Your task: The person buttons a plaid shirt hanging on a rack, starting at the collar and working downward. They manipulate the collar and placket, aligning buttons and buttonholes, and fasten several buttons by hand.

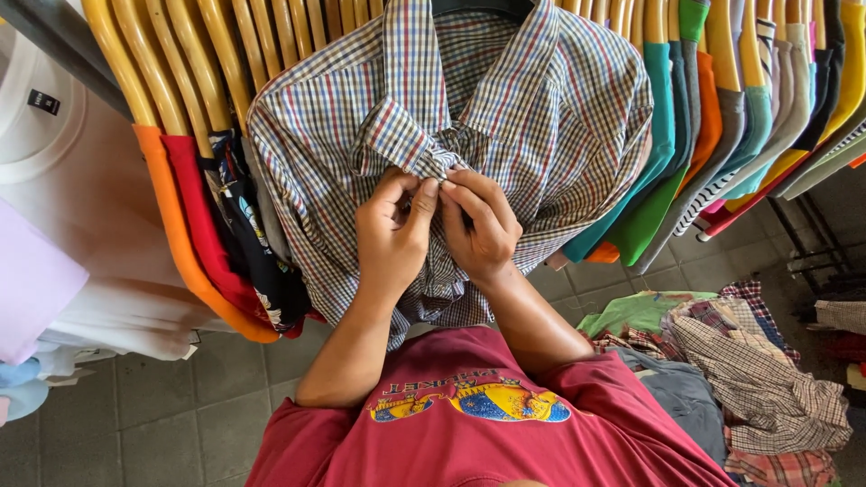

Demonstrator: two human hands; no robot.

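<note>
On the rack of yellow wooden hangers (162,63), the blue, red and white checked cotton shirt (541,117) hangs lengthwise, collar upward. Our left hand (392,230) and right hand (478,225), fingertips closed, pinch its front placket just below the collar. Crumpled checked shirts (758,379) lie piled at right.

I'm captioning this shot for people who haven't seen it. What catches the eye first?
Dead centre, both hands, the left hand and right hand, pinch the front of a checked shirt hanging on a rack. Bright shirts on yellow wooden hangers fan out on both sides, and a heap of clothes lies on the floor, lower right.
</note>
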